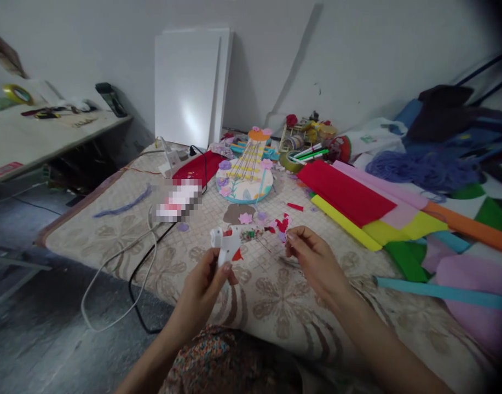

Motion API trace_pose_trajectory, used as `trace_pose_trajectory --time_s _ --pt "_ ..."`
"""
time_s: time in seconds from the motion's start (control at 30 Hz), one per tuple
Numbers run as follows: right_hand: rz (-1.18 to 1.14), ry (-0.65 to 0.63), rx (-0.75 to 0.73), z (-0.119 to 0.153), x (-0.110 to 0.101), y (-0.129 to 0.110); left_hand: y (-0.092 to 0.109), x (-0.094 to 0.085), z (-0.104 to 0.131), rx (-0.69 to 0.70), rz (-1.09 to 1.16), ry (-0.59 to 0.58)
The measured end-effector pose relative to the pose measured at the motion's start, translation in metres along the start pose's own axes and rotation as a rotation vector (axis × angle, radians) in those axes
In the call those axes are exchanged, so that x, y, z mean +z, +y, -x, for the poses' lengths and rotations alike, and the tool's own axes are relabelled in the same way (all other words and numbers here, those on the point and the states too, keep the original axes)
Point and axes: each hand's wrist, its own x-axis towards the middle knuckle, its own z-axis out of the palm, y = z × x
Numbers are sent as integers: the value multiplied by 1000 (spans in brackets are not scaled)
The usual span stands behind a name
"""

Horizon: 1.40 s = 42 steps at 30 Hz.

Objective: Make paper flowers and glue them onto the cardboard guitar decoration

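Note:
A white glue gun (231, 243) is gripped in my left hand (212, 279), its patterned barrel and dark tip pointing right. Just right of that tip, the fingers of my right hand (312, 254) are pinched together; what they hold is too small to make out. Small red paper pieces (282, 223) lie by the fingertips. Beyond the hands rests a round decorated piece (244, 183) with strings, an orange top and paper flowers. A pink flower (246, 218) sits on a brown patch in front of it.
Coloured sheets (349, 194) and blue yarn (423, 172) cover the right side. A power strip (177, 158) and loose cables (146, 284) are at the left. White boards (187, 87) lean on the wall. Another table (37, 134) stands far left, with tape and tools.

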Motion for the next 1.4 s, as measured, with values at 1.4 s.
trace_pose_trajectory --time_s 1.4 --pt "81 -82 8 -21 8 -5 -2 -7 -18 55 21 -86"
